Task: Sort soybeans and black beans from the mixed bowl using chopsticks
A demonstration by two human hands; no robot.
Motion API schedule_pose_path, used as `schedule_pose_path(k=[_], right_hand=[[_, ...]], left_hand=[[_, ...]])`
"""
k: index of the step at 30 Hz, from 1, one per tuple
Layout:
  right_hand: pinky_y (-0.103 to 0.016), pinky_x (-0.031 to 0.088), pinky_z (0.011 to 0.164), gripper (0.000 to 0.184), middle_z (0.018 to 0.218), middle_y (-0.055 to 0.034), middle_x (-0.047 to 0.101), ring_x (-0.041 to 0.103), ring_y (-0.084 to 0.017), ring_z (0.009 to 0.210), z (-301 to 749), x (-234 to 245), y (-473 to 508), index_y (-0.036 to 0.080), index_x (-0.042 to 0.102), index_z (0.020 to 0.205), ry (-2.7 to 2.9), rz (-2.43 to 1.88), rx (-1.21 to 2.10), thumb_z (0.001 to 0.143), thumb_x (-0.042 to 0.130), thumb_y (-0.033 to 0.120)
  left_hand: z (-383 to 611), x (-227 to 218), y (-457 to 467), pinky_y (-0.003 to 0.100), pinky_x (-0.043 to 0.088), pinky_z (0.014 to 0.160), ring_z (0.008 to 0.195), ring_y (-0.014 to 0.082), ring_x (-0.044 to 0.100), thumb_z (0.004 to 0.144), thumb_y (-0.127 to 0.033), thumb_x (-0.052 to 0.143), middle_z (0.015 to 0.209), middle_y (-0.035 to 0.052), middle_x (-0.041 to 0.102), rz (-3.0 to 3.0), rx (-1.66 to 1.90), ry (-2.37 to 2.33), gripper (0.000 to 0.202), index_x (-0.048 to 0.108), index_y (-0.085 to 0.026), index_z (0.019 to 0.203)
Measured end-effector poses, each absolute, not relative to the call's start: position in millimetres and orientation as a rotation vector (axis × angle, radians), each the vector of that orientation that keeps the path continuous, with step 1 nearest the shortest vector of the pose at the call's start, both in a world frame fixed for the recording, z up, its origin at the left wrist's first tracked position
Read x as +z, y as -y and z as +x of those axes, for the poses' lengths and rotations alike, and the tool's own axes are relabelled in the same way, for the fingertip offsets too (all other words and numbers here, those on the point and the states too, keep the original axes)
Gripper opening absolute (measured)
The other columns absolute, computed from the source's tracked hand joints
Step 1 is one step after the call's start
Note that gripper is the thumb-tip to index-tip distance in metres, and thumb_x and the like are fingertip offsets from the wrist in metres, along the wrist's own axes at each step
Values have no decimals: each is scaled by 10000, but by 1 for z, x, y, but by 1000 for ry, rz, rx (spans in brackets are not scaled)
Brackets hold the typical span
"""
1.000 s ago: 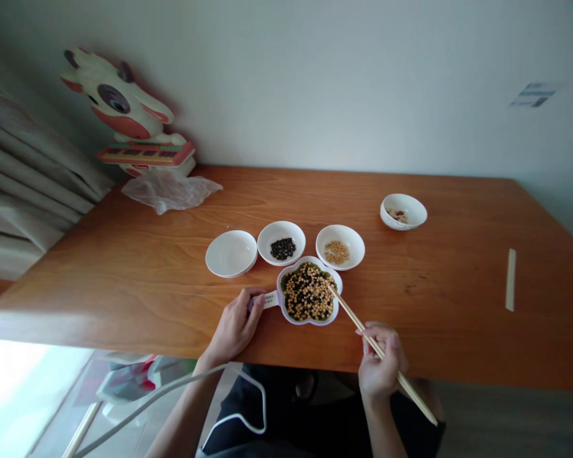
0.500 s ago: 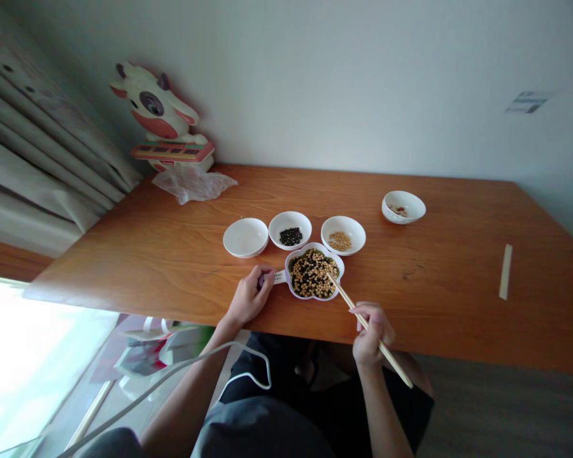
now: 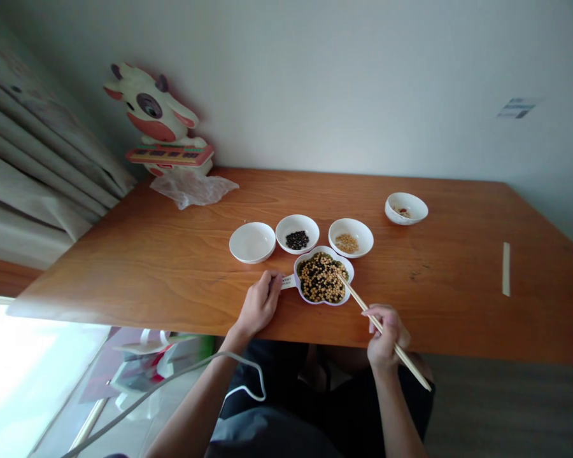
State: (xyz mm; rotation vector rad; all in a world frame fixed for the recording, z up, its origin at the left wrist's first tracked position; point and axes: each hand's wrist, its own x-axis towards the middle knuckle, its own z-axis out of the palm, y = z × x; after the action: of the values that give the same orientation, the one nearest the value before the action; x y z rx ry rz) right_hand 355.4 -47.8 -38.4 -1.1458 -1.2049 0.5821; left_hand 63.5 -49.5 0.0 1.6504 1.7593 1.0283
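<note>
A flower-shaped white dish full of mixed yellow, black and green beans sits near the table's front edge. My left hand is closed on the dish's short handle at its left. My right hand grips a pair of wooden chopsticks, whose tips rest in the right side of the bean pile. Behind the dish stand three small white bowls: an empty one, one with black beans and one with yellow beans.
A fourth small white bowl with a few bits stands farther back right. A paper chopstick sleeve lies at the far right. A cow-shaped toy and a crumpled clear plastic bag sit at the back left by a curtain.
The view has drawn back and shifted slightly. Both hands keep their holds; the chopstick tips stay in the mixed beans.
</note>
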Motion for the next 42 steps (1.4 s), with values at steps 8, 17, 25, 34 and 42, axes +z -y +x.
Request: schedule_pose_path(k=[8,17,25,34,42], right_hand=[[-287,363,489,449,784,-38,700,473,-100,489,355,-41,50,189,737,774,1199,-1122,612,1029,438,406],[-283,366,462,440,788,-38,707,477,-96,482,356,-40,52,197,752,795,1211,-1065,716,1039,427,366],[-298,397,505,462,786,-44,703,494,-106,509,358,-36,55,197,752,784,1203,-1105,766,1047,423,385],[-291,380,487,495,746,-50,685,509,-127,524,361,-28,53,193,712,736,1121,-1083,820,1030,438,482],[-291,429,558,522,668,-20,644,552,-142,578,371,13,51,217,695,743,1140,-1167,1000,1077,366,448]], left_hand=[[64,1,52,339,555,848,948,233,728,1107,-417,403,1111,84,764,1657,1012,-1736,298,623,-249,1216],[64,1,50,319,536,812,847,212,705,1096,-438,427,970,50,749,1641,982,-1843,302,629,-231,1184],[65,5,50,317,531,839,900,214,710,1102,-431,414,1018,56,753,1657,960,-1830,294,621,-229,1161],[64,7,49,327,554,896,989,221,732,1121,-376,377,1115,75,755,1716,953,-1721,255,588,-241,1166],[62,7,46,375,536,919,1018,255,720,1114,-380,387,1122,90,740,1739,912,-1702,256,593,-250,1194]])
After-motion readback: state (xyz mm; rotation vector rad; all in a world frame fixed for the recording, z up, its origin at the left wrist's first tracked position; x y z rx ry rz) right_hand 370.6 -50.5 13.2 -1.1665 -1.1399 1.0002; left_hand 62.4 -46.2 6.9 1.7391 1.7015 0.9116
